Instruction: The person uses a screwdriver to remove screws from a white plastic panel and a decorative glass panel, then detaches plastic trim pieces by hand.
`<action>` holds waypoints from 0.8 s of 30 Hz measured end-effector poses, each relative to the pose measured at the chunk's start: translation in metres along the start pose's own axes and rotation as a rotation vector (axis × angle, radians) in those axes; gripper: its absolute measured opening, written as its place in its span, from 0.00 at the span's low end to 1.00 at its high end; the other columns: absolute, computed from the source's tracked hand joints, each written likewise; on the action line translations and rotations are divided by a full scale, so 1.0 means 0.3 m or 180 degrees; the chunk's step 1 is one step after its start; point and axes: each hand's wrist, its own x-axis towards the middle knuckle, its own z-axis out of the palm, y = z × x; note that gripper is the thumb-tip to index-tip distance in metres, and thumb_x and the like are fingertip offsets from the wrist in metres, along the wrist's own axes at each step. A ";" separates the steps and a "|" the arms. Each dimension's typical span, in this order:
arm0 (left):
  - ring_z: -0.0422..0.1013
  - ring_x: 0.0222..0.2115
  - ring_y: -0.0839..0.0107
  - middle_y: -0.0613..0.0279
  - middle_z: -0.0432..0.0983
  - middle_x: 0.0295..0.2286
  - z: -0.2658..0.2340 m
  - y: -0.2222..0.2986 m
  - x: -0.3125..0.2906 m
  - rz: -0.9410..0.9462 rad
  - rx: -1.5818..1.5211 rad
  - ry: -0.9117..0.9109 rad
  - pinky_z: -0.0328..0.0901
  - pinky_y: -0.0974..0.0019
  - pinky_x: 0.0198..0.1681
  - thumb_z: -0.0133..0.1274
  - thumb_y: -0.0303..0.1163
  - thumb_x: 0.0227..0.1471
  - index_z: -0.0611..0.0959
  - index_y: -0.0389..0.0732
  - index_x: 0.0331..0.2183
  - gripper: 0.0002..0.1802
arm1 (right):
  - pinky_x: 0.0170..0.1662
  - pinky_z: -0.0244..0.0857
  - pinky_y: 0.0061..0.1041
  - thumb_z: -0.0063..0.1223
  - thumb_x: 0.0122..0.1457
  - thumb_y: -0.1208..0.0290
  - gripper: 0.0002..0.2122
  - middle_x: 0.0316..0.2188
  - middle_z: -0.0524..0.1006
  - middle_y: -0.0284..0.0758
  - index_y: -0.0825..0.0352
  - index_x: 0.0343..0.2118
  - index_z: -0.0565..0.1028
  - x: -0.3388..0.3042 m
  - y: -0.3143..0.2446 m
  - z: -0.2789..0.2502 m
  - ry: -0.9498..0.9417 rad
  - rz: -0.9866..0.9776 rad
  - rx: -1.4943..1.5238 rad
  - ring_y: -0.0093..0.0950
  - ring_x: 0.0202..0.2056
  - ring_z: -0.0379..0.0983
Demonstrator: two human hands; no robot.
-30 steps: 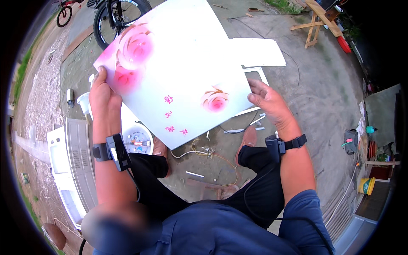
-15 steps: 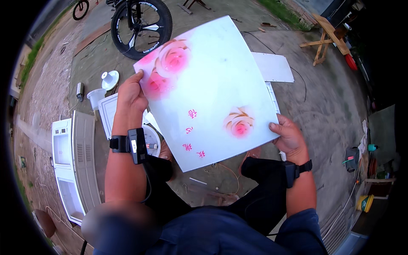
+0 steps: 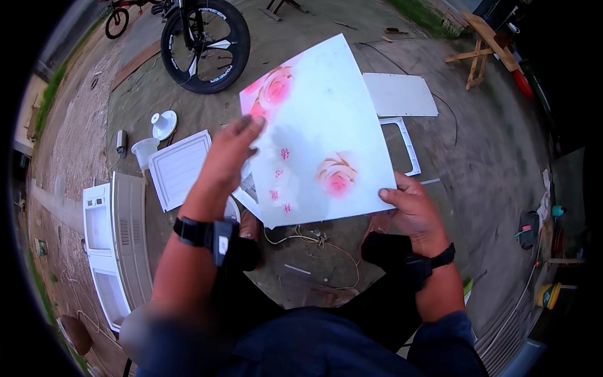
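Head view: both hands, left hand and right hand, hold floral panel.

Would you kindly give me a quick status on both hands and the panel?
Left hand and right hand gripping white rose-printed panel, held tilted above ground. Loose wires lie below, apart from it.

Bare concrete ground lies open to the right; tangled wires and a ribbed white panel crowd the ground below.

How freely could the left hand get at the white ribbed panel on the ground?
Probably yes: the left hand rests on the flowered panel, directly above the white ribbed panel, with nothing between.
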 end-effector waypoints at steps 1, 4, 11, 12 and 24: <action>0.62 0.57 0.55 0.43 0.62 0.57 0.061 -0.008 -0.032 -0.0125 -0.0069 -0.0389 0.63 0.55 0.55 0.57 0.51 0.55 0.58 0.28 0.62 0.48 | 0.48 0.68 0.28 0.51 0.59 0.76 0.18 0.44 0.78 0.38 0.75 0.52 0.72 0.012 0.014 0.004 0.0065 -0.0032 -0.0260 0.27 0.42 0.74; 0.61 0.58 0.53 0.36 0.56 0.60 0.216 -0.012 -0.109 -0.0432 -0.0071 -0.1178 0.63 0.54 0.54 0.61 0.56 0.49 0.50 0.24 0.63 0.60 | 0.48 0.67 0.27 0.49 0.59 0.75 0.20 0.44 0.78 0.40 0.71 0.56 0.70 0.046 0.054 0.048 0.0231 -0.0195 -0.1287 0.27 0.41 0.74; 0.70 0.48 0.59 0.46 0.71 0.48 0.284 -0.011 -0.098 -0.0460 -0.0506 -0.0861 0.67 0.54 0.47 0.63 0.46 0.51 0.62 0.30 0.57 0.43 | 0.46 0.70 0.37 0.52 0.55 0.74 0.25 0.50 0.74 0.47 0.64 0.59 0.68 0.044 0.099 0.235 0.0238 -0.1119 -0.4018 0.45 0.47 0.74; 0.70 0.47 0.60 0.47 0.71 0.48 0.278 -0.026 -0.099 -0.0421 -0.0725 -0.0821 0.67 0.55 0.47 0.60 0.40 0.52 0.64 0.30 0.56 0.38 | 0.46 0.71 0.37 0.53 0.55 0.74 0.25 0.51 0.74 0.46 0.64 0.59 0.68 0.047 0.107 0.252 0.0237 -0.1149 -0.4223 0.44 0.47 0.74; 0.71 0.50 0.52 0.43 0.71 0.50 0.194 -0.006 -0.094 -0.0181 -0.1928 -0.0818 0.64 0.54 0.57 0.50 0.19 0.49 0.66 0.29 0.56 0.30 | 0.56 0.63 0.29 0.52 0.64 0.63 0.20 0.50 0.76 0.40 0.71 0.54 0.71 0.043 -0.071 -0.015 0.1872 -0.2007 -0.2325 0.32 0.51 0.72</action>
